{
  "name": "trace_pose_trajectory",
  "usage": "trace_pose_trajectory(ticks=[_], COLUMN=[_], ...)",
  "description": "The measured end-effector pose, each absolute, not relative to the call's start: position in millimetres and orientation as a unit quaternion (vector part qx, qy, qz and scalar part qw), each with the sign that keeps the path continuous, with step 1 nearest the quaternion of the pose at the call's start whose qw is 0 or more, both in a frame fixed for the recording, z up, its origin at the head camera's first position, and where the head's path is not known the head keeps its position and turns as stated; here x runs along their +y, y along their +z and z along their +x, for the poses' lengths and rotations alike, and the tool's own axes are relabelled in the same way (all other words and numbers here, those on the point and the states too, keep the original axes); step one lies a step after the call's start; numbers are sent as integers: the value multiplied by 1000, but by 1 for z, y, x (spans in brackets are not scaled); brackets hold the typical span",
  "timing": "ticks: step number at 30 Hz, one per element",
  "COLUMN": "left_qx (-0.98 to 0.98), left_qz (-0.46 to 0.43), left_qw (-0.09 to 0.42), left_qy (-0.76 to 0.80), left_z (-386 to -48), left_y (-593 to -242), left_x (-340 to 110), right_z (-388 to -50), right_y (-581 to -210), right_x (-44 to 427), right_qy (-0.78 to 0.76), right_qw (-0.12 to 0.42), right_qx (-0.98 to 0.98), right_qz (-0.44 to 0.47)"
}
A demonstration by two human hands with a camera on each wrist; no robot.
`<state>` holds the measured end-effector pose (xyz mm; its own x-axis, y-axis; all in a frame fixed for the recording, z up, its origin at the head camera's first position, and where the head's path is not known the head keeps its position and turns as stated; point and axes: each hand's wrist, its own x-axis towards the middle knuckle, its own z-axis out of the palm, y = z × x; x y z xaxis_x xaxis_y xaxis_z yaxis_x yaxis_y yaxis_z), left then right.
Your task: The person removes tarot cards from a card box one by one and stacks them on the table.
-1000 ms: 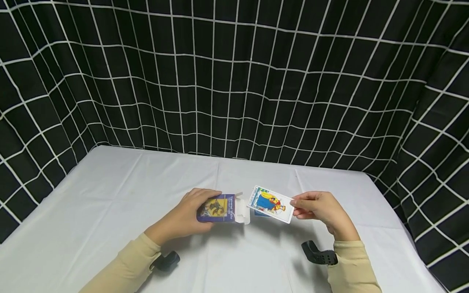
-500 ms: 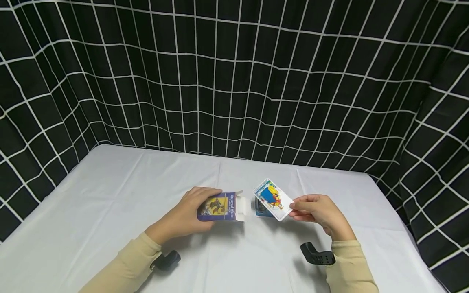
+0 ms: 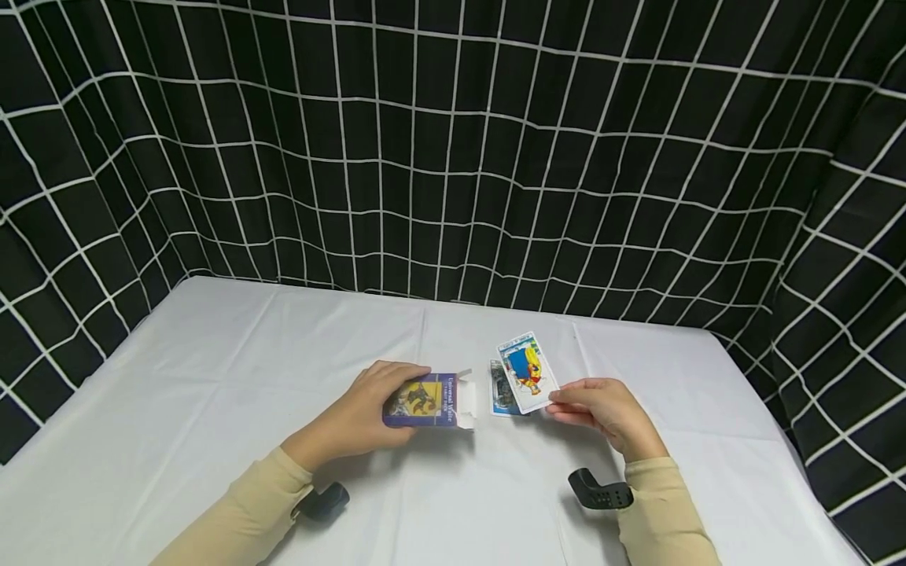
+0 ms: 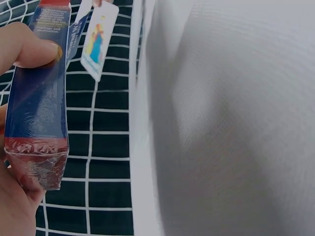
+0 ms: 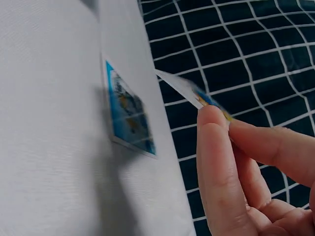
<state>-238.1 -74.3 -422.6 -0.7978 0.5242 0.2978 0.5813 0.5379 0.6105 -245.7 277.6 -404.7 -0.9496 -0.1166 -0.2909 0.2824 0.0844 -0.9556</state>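
Card (image 3: 525, 373) and open box (image 3: 425, 399), both held.
Left hand (image 3: 361, 413) curled round box; right hand (image 3: 602, 405) pinching card by its edge, above second card (image 3: 499, 393) on bench (image 3: 283, 377).

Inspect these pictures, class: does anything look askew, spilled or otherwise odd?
Nothing looks spilled. The held card slants across the lower card in the head view, so it looks askew; the box is open at one end.

Open-ended purple box (image 3: 421, 399) near 1 tilted picture card (image 3: 528, 373) above 1 flat card (image 3: 499, 389)
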Motion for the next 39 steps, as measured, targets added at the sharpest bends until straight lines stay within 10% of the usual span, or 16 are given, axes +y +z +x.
trace_pose_trajectory(ticks=[39], left_qx=[-879], left_qz=[-318], left_qw=[30], left_qy=[-355], left_z=[-238], left_y=[-425], left_x=[-72], right_z=[-250], right_y=[-439], right_x=[247], right_qy=[-702], right_qw=[160], right_qx=[681], right_qz=[130])
